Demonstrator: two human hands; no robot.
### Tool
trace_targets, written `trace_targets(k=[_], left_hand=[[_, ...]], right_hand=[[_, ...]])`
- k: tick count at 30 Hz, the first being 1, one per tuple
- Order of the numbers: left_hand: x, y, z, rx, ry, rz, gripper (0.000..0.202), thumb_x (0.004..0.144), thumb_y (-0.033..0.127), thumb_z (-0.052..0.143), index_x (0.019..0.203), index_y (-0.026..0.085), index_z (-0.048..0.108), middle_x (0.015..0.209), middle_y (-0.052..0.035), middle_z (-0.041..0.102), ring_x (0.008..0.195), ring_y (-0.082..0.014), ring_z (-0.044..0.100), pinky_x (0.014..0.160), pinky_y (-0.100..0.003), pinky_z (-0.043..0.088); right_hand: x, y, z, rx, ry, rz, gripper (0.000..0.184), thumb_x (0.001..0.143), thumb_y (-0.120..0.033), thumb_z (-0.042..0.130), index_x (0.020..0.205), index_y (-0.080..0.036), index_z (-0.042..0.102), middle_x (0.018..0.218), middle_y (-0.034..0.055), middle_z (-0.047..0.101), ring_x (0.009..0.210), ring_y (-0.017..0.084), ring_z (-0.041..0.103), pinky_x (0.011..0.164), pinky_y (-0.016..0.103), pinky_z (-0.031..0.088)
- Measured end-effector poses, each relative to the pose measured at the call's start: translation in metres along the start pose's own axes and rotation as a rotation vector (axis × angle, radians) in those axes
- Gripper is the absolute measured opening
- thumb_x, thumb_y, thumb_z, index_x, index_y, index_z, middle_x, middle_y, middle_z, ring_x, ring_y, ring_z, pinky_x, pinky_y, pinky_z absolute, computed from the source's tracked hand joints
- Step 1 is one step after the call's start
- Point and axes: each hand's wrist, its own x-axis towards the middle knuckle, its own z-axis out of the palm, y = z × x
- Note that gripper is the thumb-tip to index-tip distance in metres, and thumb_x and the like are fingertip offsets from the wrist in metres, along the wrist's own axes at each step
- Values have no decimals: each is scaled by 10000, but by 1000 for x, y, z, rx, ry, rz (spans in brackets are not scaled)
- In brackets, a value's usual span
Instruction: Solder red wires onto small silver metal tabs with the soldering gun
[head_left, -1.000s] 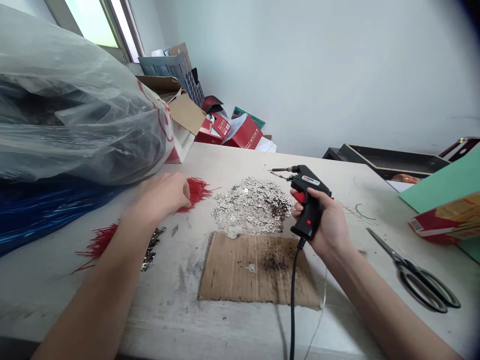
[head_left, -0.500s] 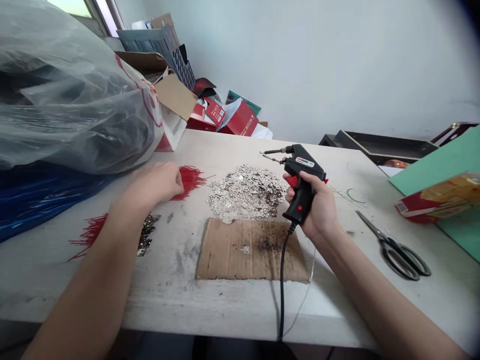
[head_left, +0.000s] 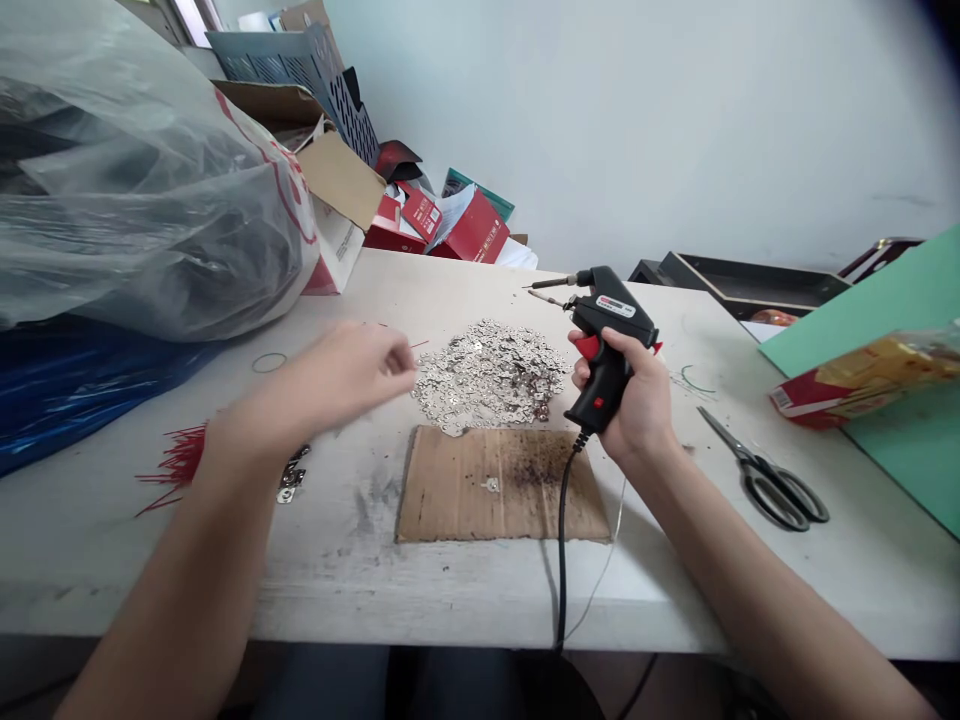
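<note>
My right hand [head_left: 634, 405] grips a black soldering gun [head_left: 604, 335] with a red trigger, its tip pointing left over a heap of small silver metal pieces [head_left: 491, 372]. My left hand [head_left: 341, 375] hovers left of the heap, blurred by motion, fingers pinched; a thin red wire shows at the fingertips. A scorched cardboard sheet [head_left: 450, 490] lies in front of the heap with one silver piece [head_left: 492, 485] on it. More red wires [head_left: 176, 462] lie at the left.
A big plastic bag [head_left: 142, 190] and blue foil fill the left side. Boxes [head_left: 450, 215] stand at the back. Scissors [head_left: 765, 480], a green sheet [head_left: 900, 420] and a dark tray [head_left: 750, 280] lie to the right. The gun's cord [head_left: 561, 560] runs over the table's front edge.
My left hand has lifted off the red wire bundle and moved right towards the silver heap. The soldering gun has tilted slightly in my right hand.
</note>
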Motion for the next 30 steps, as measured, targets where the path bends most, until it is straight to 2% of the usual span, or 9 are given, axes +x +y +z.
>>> trace_targets(k=[4, 6, 8, 11, 13, 15, 21, 24, 30], left_hand=[[-40, 32, 35, -235, 83, 279, 137, 1031, 329, 595, 1001, 255, 706, 918, 18, 720, 793, -138, 639, 688, -269, 482], [-61, 38, 58, -254, 180, 406, 139, 1077, 251, 555, 1040, 231, 688, 1015, -7, 720, 927, -152, 652, 807, -292, 513], [-77, 38, 78, -270, 272, 465, 119, 1071, 163, 560, 1063, 203, 672, 1023, -23, 714, 972, -168, 639, 862, -326, 516], [-94, 29, 96, -259, 337, 459, 266, 1039, 46, 539, 1196, 218, 668, 1085, -24, 721, 990, -177, 649, 886, -358, 522], [-102, 23, 101, -265, 379, 441, 305, 1022, 25, 553, 1224, 224, 666, 1106, -25, 731, 997, -178, 667, 898, -360, 535], [-106, 19, 102, -268, 434, 435, 280, 1006, 26, 597, 1199, 214, 673, 1098, -23, 739, 996, -174, 675, 914, -354, 543], [-107, 20, 102, -296, 444, 422, 273, 979, 8, 654, 1164, 202, 704, 1069, -9, 725, 959, -135, 652, 873, -309, 539], [-105, 21, 103, -293, 439, 394, 253, 985, 15, 650, 1145, 200, 718, 1060, -6, 715, 932, -123, 648, 849, -302, 531], [-103, 21, 104, -305, 410, 388, 228, 1003, 30, 637, 1147, 187, 719, 1035, -11, 681, 921, -124, 612, 834, -310, 498]], right_hand=[[-15, -32, 5, -83, -37, -221, 158, 927, -308, 706, 991, -164, 718, 987, 65, 745, 603, 104, 529, 540, 255, 401], [-40, -48, 5, -234, -23, -396, 137, 982, -319, 679, 957, -191, 724, 959, 72, 747, 625, 133, 554, 537, 282, 374], [-75, -57, -1, -414, 79, -441, 118, 976, -286, 681, 910, -216, 749, 937, 84, 747, 655, 170, 598, 526, 309, 373], [-131, -52, -21, -578, 248, -280, 134, 876, -411, 793, 922, -287, 811, 919, 86, 758, 636, 210, 598, 489, 340, 412], [-159, -40, -36, -699, 259, -68, 254, 816, -536, 841, 907, -299, 838, 876, 95, 756, 671, 245, 615, 538, 375, 466], [-177, -26, -48, -785, 218, 38, 339, 810, -608, 823, 875, -277, 844, 857, 101, 752, 644, 237, 596, 578, 389, 489], [-185, -2, -57, -720, 126, 138, 364, 851, -594, 799, 882, -236, 855, 873, 110, 764, 678, 232, 643, 561, 333, 507], [-184, -1, -56, -702, 109, 164, 361, 841, -591, 810, 930, -245, 865, 945, 121, 786, 708, 236, 668, 562, 322, 509], [-187, -2, -53, -694, 129, 175, 358, 825, -583, 829, 919, -238, 844, 909, 113, 783, 671, 218, 653, 544, 312, 519]])
